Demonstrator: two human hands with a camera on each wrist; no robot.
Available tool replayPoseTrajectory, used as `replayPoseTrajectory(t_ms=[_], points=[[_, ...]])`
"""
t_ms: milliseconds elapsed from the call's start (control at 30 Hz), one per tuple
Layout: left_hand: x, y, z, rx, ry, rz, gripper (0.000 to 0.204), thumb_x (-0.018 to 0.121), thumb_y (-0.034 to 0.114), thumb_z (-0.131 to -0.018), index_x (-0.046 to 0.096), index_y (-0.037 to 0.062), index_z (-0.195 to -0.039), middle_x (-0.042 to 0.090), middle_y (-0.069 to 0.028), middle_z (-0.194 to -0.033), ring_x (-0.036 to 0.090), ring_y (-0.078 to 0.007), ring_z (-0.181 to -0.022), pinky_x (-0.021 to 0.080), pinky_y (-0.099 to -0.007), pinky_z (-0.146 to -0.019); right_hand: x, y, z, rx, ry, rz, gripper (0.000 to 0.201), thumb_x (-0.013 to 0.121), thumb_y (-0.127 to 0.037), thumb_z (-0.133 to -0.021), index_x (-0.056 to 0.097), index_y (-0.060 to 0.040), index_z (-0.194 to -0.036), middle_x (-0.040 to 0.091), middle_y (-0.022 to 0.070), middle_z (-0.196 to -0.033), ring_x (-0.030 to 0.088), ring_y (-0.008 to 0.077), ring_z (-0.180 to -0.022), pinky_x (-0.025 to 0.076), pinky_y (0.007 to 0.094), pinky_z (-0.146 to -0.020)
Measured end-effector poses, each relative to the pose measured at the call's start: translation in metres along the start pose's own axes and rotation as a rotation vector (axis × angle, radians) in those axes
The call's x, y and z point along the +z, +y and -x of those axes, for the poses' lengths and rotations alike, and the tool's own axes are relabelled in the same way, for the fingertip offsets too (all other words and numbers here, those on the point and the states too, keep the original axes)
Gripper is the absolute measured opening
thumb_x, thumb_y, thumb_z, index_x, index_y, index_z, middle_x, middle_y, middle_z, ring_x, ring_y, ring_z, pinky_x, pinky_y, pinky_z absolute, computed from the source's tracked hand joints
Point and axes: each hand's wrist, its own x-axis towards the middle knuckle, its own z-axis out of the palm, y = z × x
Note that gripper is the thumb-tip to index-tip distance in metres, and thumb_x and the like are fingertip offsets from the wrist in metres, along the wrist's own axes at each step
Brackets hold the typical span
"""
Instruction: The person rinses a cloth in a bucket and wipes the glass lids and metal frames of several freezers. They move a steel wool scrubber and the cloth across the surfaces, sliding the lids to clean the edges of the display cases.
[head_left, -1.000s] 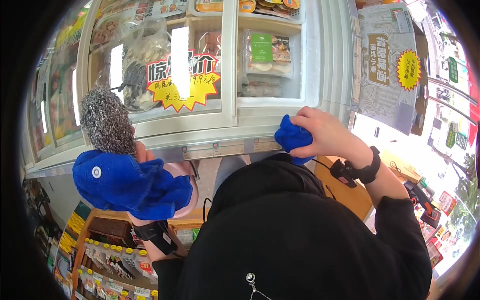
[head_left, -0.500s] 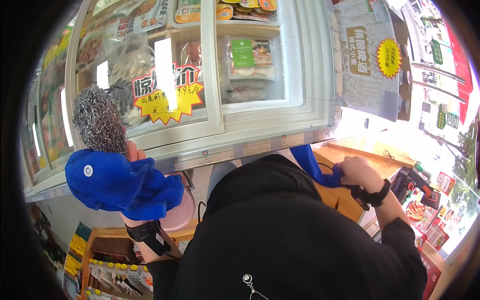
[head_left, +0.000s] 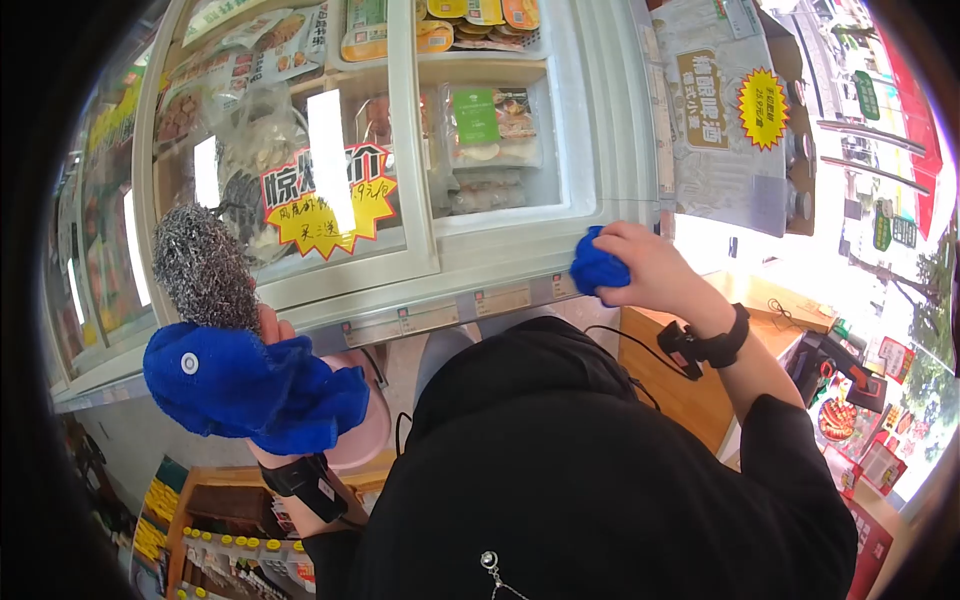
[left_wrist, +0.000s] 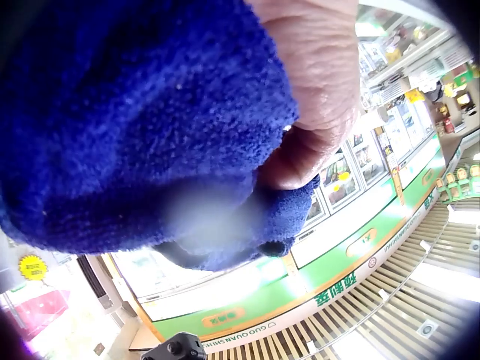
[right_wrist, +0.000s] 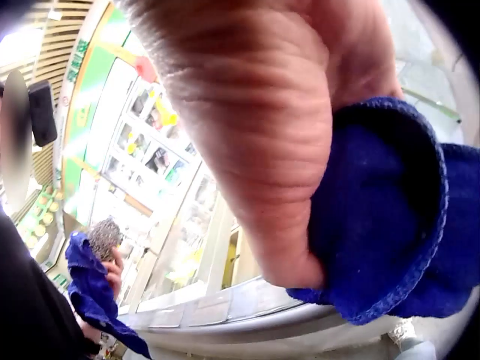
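Observation:
My left hand holds a grey steel wool scourer together with a blue cloth. The cloth, which has a white ring on it, drapes over most of the hand and hides the palm. In the left wrist view its folds fill the upper left, with the thumb side pressed along them. My right hand grips a second blue cloth, bunched up at the front right edge of the freezer. From the right wrist, that cloth shows folded under the curled fingers.
Packed food lies inside the freezer beneath a sliding glass lid with a yellow price sign. A cardboard box stands to the right. Beyond the corner is a wooden counter with a scanner. Shelves stand behind, lower left.
My right hand swung off the freezer edge to the right, its cloth trailing, then came back to the front right edge with the cloth bunched. The left hand keeps its hold, barely moved.

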Motion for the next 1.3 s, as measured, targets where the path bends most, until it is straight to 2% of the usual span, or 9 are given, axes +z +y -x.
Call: replayPoseTrajectory(t_ms=[200, 367, 500, 667, 967, 1000, 1067, 1167, 1300], points=[[0.015, -0.007, -0.027, -0.109, -0.438, 0.222, 0.052, 0.036, 0.036, -0.092, 0.019, 0.016, -0.137, 0.03, -0.0122, -0.139, 0.037, -0.0237, -0.123, 0.033, -0.0314, -0.101, -0.022, 0.015, 0.003, 0.217, -0.19, 0.216, 0.049, 0.067, -0.017, -0.059, 0.056, -0.0092, -0.106, 0.054, 0.012, -0.099, 0.053, 0.0307, -0.092, 0.045, 0.0363, -0.079], [0.061, -0.002, -0.01, 0.363, -0.228, -0.758, 0.054, 0.035, 0.039, -0.093, 0.018, 0.0166, -0.138, 0.029, -0.0132, -0.139, 0.04, -0.0226, -0.121, 0.034, -0.0302, -0.1, -0.03, 0.013, 0.023, 0.583, -0.536, 0.619, 0.028, 0.065, -0.027, -0.063, 0.067, -0.0097, -0.086, 0.063, 0.0134, -0.079, 0.06, 0.032, -0.079, 0.049, 0.0386, -0.07], [0.055, -0.007, -0.008, 0.18, 0.142, -0.525, 0.054, 0.035, 0.039, -0.092, 0.018, 0.0165, -0.138, 0.029, -0.0132, -0.139, 0.04, -0.0225, -0.121, 0.034, -0.0298, -0.1, -0.024, 0.031, 0.072, 0.565, -0.747, 0.616, 0.039, 0.067, -0.043, -0.064, 0.066, -0.0076, -0.082, 0.064, 0.0145, -0.08, 0.062, 0.0296, -0.077, 0.049, 0.0404, -0.069], [0.066, -0.01, -0.027, 0.081, 0.483, -0.474, 0.054, 0.036, 0.04, -0.092, 0.018, 0.0165, -0.138, 0.029, -0.0132, -0.139, 0.04, -0.0225, -0.121, 0.033, -0.0292, -0.101, -0.031, 0.003, 0.053, 0.611, 0.11, 0.467, 0.03, 0.057, -0.036, -0.079, 0.059, -0.0069, -0.082, 0.054, 0.0111, -0.081, 0.059, 0.031, -0.069, 0.048, 0.0392, -0.061], [0.107, -0.027, -0.047, 0.022, 0.913, -0.517, 0.055, 0.036, 0.04, -0.092, 0.019, 0.0164, -0.138, 0.029, -0.0131, -0.139, 0.039, -0.0223, -0.121, 0.031, -0.0282, -0.102, 0.003, 0.037, 0.014, 0.285, 0.328, 0.473, 0.01, 0.063, -0.007, -0.061, 0.059, -0.0087, -0.07, 0.053, 0.0074, -0.077, 0.055, 0.0267, -0.076, 0.046, 0.0357, -0.065], [0.091, -0.026, -0.039, 0.019, 0.915, -0.516, 0.055, 0.036, 0.04, -0.092, 0.019, 0.0164, -0.138, 0.029, -0.0131, -0.139, 0.039, -0.0223, -0.121, 0.031, -0.0282, -0.102, 0.004, 0.041, 0.01, 0.309, 0.279, 0.53, 0.008, 0.064, -0.007, -0.061, 0.059, -0.0082, -0.067, 0.054, 0.0072, -0.073, 0.055, 0.027, -0.074, 0.047, 0.036, -0.064], [0.037, -0.016, -0.016, 0.049, -0.039, -0.311, 0.056, 0.036, 0.041, -0.092, 0.02, 0.0146, -0.138, 0.028, -0.0124, -0.14, 0.036, -0.022, -0.124, 0.029, -0.0267, -0.102, 0.001, 0.043, 0.003, 0.317, 0.156, 0.598, 0.007, 0.064, -0.008, -0.061, 0.06, -0.0079, -0.067, 0.056, 0.0078, -0.07, 0.057, 0.0276, -0.072, 0.047, 0.0367, -0.063], [0.02, -0.005, -0.031, -0.189, 0.156, 0.077, 0.05, 0.039, 0.039, -0.092, 0.027, 0.014, -0.134, 0.042, -0.0044, -0.117, 0.042, -0.0156, -0.092, 0.035, -0.0281, -0.085, -0.004, 0.046, -0.009, 0.32, -0.056, 0.686, 0.007, 0.064, -0.009, -0.061, 0.061, -0.0069, -0.066, 0.059, 0.0104, -0.066, 0.059, 0.0292, -0.068, 0.048, 0.0383, -0.059], [0.073, -0.013, -0.038, -0.026, 0.313, 0.011, 0.05, 0.037, 0.04, -0.092, 0.027, 0.0143, -0.134, 0.042, -0.0045, -0.117, 0.043, -0.0152, -0.093, 0.036, -0.0268, -0.085, -0.008, 0.043, -0.02, 0.317, -0.239, 0.721, 0.009, 0.064, -0.012, -0.062, 0.062, -0.0056, -0.067, 0.061, 0.0145, -0.066, 0.061, 0.0313, -0.065, 0.049, 0.04, -0.056]])
